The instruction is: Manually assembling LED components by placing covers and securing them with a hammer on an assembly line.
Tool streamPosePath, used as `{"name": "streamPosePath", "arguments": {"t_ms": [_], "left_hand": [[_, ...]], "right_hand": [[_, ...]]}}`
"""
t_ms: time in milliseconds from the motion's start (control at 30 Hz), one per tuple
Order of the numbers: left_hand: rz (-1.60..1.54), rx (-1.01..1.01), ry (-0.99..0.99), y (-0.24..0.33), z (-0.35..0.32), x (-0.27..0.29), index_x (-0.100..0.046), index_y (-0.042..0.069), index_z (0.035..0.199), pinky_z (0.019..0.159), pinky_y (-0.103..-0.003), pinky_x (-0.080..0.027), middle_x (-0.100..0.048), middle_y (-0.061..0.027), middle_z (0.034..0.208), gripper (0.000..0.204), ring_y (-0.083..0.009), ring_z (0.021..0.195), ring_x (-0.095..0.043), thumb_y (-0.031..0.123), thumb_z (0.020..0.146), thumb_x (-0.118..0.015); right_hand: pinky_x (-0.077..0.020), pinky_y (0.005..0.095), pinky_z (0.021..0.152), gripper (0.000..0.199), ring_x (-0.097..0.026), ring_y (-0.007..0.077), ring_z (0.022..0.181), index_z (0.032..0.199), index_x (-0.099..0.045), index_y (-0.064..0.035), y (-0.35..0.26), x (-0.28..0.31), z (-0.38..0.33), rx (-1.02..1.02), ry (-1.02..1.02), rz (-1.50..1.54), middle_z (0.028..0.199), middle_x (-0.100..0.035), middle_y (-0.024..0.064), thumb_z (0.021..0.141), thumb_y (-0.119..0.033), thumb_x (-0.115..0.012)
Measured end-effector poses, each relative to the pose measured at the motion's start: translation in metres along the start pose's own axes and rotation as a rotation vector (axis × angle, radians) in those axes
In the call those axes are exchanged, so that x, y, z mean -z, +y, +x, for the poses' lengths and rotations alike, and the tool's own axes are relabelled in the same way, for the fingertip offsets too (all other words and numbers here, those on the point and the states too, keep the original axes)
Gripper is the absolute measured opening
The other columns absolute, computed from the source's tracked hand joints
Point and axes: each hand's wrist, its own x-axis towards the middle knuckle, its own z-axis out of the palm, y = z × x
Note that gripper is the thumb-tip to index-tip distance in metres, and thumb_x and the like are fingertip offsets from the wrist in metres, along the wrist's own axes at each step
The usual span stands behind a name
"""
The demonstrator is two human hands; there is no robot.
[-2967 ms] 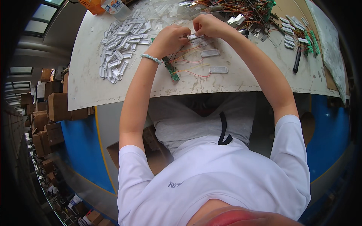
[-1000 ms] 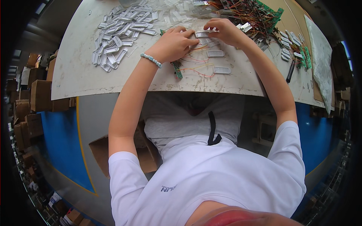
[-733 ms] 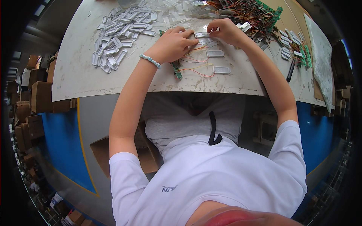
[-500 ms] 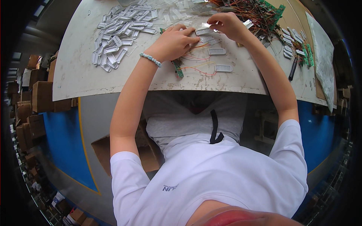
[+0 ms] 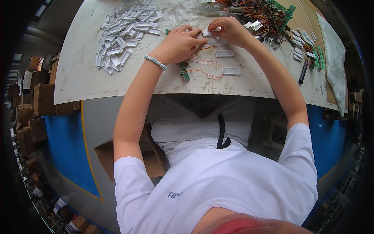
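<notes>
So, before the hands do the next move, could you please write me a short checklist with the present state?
1. Right hand at the small white case between the hands: ok, fingertips over it.
2. Left hand steadying that case: cannot tell, contact is unclear.
3. Parts seated inside it: cannot tell, fingers cover it.
4. Wires away from left hand: not ok, some run close beside it.
5. Black-handled tool away from both hands: ok, it lies far right.

A white casing (image 5: 206, 34) is partly covered by the right hand (image 5: 232, 32), its contents too small to be made out. A green circuit board (image 5: 184, 73) is largely hidden by the left hand (image 5: 177, 45); tangled wires (image 5: 260, 15) are cropped above.
</notes>
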Motion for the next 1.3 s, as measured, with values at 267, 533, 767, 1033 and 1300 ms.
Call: {"name": "streamPosePath", "arguments": {"t_ms": [267, 533, 767, 1033, 1300], "left_hand": [[-0.004, 0.029, -0.010, 0.003, 0.003, 0.001, -0.068, 0.022, 0.124, 0.099, -0.043, -0.049, -0.055, -0.0042, 0.142, 0.036, -0.0329, 0.122, -0.054, 0.012, 0.090, -0.061], [-0.021, 0.036, -0.006, 0.003, 0.001, -0.001, -0.068, 0.021, 0.125, 0.100, -0.045, -0.048, -0.054, -0.0059, 0.145, 0.035, -0.0325, 0.125, -0.053, 0.013, 0.091, -0.062], [-0.051, 0.054, -0.001, 0.003, -0.002, 0.000, -0.068, 0.022, 0.125, 0.101, -0.044, -0.047, -0.054, -0.0064, 0.145, 0.037, -0.0322, 0.125, -0.052, 0.012, 0.090, -0.062], [-0.041, 0.044, 0.010, 0.001, -0.003, -0.001, -0.068, 0.022, 0.127, 0.102, -0.045, -0.046, -0.055, -0.0064, 0.144, 0.039, -0.0331, 0.125, -0.052, 0.012, 0.090, -0.060], [-0.055, 0.046, 0.009, 0.001, 0.002, -0.001, -0.068, 0.022, 0.126, 0.102, -0.045, -0.047, -0.056, -0.0054, 0.143, 0.039, -0.0322, 0.124, -0.052, 0.012, 0.089, -0.061]], "right_hand": [[-0.0514, 0.0355, 0.069, 0.021, -0.065, 0.0232, 0.078, 0.095, -0.068, -0.0026, -0.040, 0.040, -0.049, -0.188, 0.317, -0.247, 0.087, -0.067, 0.0100, 0.090, -0.022, -0.073], [-0.0490, 0.0392, 0.071, 0.039, -0.065, 0.0220, 0.078, 0.110, -0.061, 0.0017, -0.029, 0.079, -0.188, -0.697, -0.203, -0.328, 0.078, -0.066, 0.0118, 0.091, -0.031, -0.068], [-0.0317, 0.0195, 0.038, 0.018, -0.044, 0.0031, 0.046, 0.109, -0.062, 0.0009, -0.058, 0.082, -0.182, -0.996, 0.119, 0.951, 0.067, -0.051, -0.0005, 0.097, -0.012, -0.060], [-0.0440, 0.0420, 0.064, 0.024, -0.054, 0.0371, 0.068, 0.112, -0.059, 0.0022, -0.092, 0.050, -0.134, -0.371, 0.167, -0.051, 0.076, -0.059, 0.0214, 0.097, -0.016, -0.063], [-0.0452, 0.0473, 0.066, 0.017, -0.060, 0.0408, 0.072, 0.104, -0.059, 0.0024, -0.077, 0.028, -0.107, -0.239, 0.150, -0.152, 0.079, -0.062, 0.0231, 0.096, -0.013, -0.061]]}}
